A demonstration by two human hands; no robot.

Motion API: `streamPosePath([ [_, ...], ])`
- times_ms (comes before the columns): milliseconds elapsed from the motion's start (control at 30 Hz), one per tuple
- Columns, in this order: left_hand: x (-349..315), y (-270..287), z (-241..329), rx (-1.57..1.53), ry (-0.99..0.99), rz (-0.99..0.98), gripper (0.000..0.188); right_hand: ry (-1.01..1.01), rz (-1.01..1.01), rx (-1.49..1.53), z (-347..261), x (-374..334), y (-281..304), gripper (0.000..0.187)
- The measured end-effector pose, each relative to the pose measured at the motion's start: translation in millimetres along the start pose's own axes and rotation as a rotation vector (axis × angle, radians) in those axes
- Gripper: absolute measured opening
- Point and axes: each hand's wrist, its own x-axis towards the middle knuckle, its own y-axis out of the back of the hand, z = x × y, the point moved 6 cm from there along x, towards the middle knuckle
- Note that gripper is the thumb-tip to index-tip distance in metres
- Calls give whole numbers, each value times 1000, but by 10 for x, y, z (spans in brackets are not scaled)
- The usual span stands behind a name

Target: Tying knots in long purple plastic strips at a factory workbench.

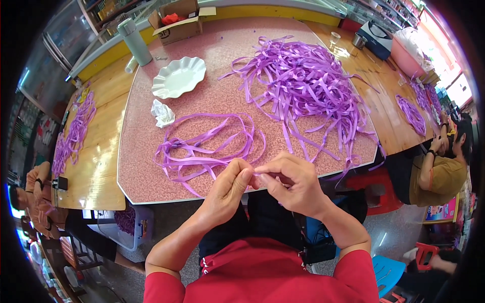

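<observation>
My left hand (pixel 230 189) and my right hand (pixel 293 182) meet just over the near edge of the pink speckled table (pixel 217 103). Both are closed in a pinch, fingertips nearly touching. A small bit of purple ribbon (pixel 256 174) shows between them; most of it is hidden by the fingers. Just beyond my left hand lies a loose looped bunch of purple ribbons (pixel 202 161), with darker knot-like spots in it. A big tangled heap of purple ribbons (pixel 308 83) covers the far right of the table, some ends hanging over the edge.
A white scalloped dish (pixel 179 77), crumpled tissue (pixel 162 113), green bottle (pixel 135 43) and open cardboard box (pixel 177 30) stand at the far left. People sit at left (pixel 43 202) and right (pixel 444 171) beside more purple ribbons (pixel 76 129). A plastic bin (pixel 134 227) is below left, a red stool (pixel 379 189) right.
</observation>
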Motion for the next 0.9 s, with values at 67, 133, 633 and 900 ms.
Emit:
streamPosePath([
  [67,-6,6,-16,-83,36,-20,26,-113,-29,74,34,-6,66,14],
  [133,-25,6,-23,-159,71,-31,23,-223,-68,141,93,-6,106,13],
  [633,-59,103,24,-447,-47,276,10,-473,62,488,323,-208,-186,12],
  [900,-103,-40,580,949,-811,182,25,-600,-43,461,414,-135,-149,18],
])
